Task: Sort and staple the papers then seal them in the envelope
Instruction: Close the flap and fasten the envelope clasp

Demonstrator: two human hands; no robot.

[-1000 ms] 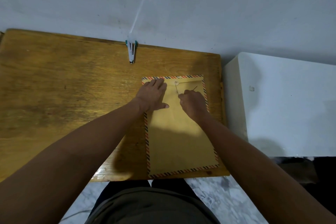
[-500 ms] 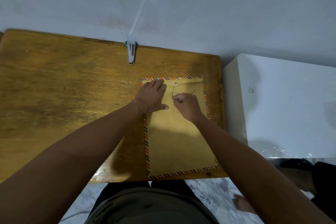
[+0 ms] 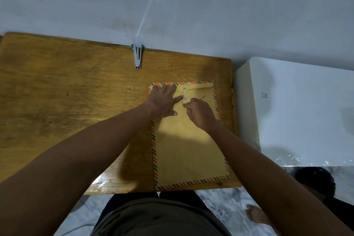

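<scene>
**A:** In the head view, where does your job stand?

**B:** Your tan paper envelope with the red-and-blue striped border lies flat on the varnished wooden surface, right of centre in the frame, its flap end toward the wall. No loose papers show, so I judge them already inside; you're on the sealing step. The thin closure string runs between the two small round buttons near the top of the envelope.

**A:** How do I finish the wrap well?

**B:** Keep the string taut as you loop it round the lower button, and press the flap flat so it can't lift. Don't tug hard: the thread is thin and the paper buttons could tear, I'd guess.

**A:** And my hands?

**B:** Your left hand lies palm down on the flap at the upper left of the envelope, fingers straight and slightly spread, the forefinger reaching right toward the lower button. Your right hand sits just beside it, knuckles up, fingers curled in and pinching the string just below that button; a loose dark end sticks out above the knuckles. Both forearms stretch in from the bottom corners of the frame.

**A:** Anything else about?

**B:** The small silver stapler with green trim rests at the far edge of the surface, well apart from your hands. A white box-like cabinet stands at the right.
</scene>
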